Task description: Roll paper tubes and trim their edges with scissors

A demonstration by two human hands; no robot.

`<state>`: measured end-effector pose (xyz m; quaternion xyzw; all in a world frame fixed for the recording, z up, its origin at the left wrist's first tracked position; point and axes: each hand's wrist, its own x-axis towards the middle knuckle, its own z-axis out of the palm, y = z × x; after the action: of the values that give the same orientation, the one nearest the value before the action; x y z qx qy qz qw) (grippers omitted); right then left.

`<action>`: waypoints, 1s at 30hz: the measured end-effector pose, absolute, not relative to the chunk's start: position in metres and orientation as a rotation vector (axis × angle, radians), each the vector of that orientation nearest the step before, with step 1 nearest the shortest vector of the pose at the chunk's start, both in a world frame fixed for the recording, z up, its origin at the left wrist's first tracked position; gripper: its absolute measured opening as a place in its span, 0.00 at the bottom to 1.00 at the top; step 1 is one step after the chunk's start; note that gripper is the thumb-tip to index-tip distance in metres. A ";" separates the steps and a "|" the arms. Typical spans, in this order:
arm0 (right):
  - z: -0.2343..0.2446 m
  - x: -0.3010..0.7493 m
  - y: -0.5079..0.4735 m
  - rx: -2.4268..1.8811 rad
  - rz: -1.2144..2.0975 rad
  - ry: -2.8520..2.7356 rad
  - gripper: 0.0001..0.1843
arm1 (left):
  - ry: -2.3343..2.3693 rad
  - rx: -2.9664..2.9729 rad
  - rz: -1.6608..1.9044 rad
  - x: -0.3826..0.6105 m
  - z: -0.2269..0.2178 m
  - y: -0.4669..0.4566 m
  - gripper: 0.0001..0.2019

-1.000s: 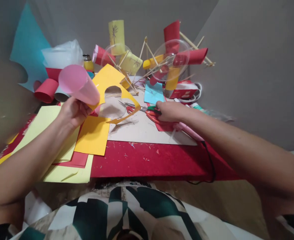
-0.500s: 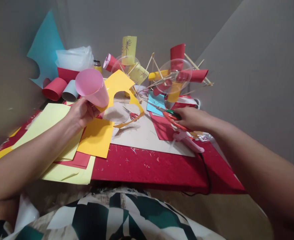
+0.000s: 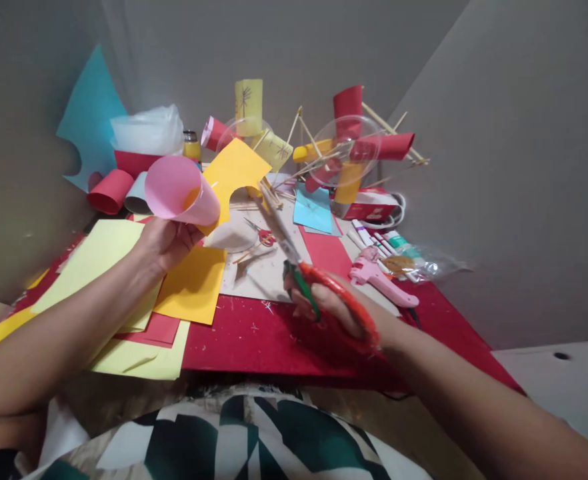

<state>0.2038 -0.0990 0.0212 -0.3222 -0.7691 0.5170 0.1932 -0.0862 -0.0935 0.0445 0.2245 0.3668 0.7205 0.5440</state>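
Note:
My left hand (image 3: 164, 243) is closed around the base of a pink paper cone (image 3: 205, 203), its wide mouth tilted up toward me. Against the cone's right side is a yellow-orange paper (image 3: 237, 163) with a curved cut-out; whether my fingers pinch it too is hidden. My right hand (image 3: 331, 303) grips large scissors (image 3: 361, 313) with orange and green handles, blades pointing up and left, near the paper's cut edge. The blades look almost closed. Below my left hand lies a flat yellow-orange sheet (image 3: 194, 287).
Paper pinwheel-like models on sticks with clear plastic discs (image 3: 344, 150) stand at the back. Small red scissors (image 3: 267, 238) lie on a pale board. A pink glue gun (image 3: 381, 283), markers (image 3: 364, 233), pale yellow sheets (image 3: 94, 267) and paper tubes (image 3: 109, 191) lie around.
My right hand has brought the scissors left and toward me from over the glue gun. The cone has tipped slightly. The paper's looping lower strip no longer shows.

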 end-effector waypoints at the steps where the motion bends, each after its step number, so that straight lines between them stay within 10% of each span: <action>1: 0.020 0.197 -0.101 -0.882 1.508 -2.130 0.28 | 0.864 0.549 1.724 -0.087 0.045 -0.094 0.20; 30: 0.013 0.169 -0.086 -0.745 1.589 -1.990 0.28 | 0.948 0.515 1.726 -0.053 0.052 -0.084 0.19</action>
<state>0.1695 -0.0858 0.0134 -0.2725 -0.7278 0.5811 0.2414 -0.0526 -0.0844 0.0523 0.2152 0.3965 0.7216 0.5252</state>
